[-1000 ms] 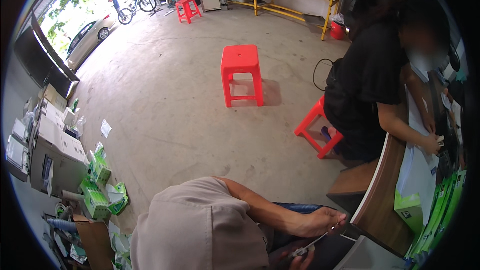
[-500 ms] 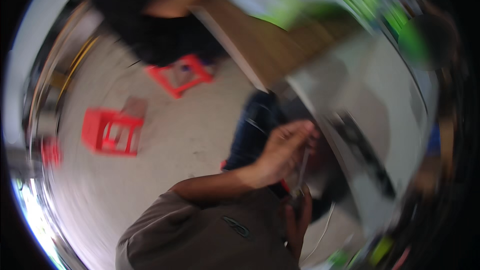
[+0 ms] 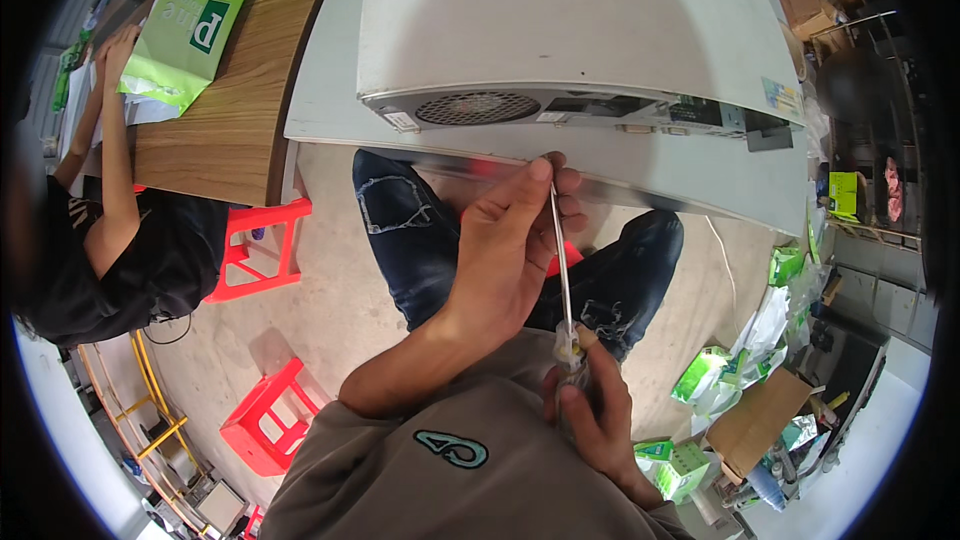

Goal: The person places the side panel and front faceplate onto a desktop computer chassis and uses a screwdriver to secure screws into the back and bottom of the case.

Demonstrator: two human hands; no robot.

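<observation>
One thin metal rod (image 3: pixel 563 275) is slanting near the bench (image 3: pixel 332 90); the left grip (image 3: pixel 507 245) is pinching its far end while the right grip (image 3: pixel 603 405) is clasping a small translucent piece (image 3: pixel 569 362) at its near end

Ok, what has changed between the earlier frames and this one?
The view has swung right: the nearer free red stool, mid-picture at first, is now lower left, and a pale computer case fills the upper middle. The left hand and right hand now appear nearer the picture's middle. Nothing was visibly taken up or let go: each stays at its end of the thin metal rod.
</observation>
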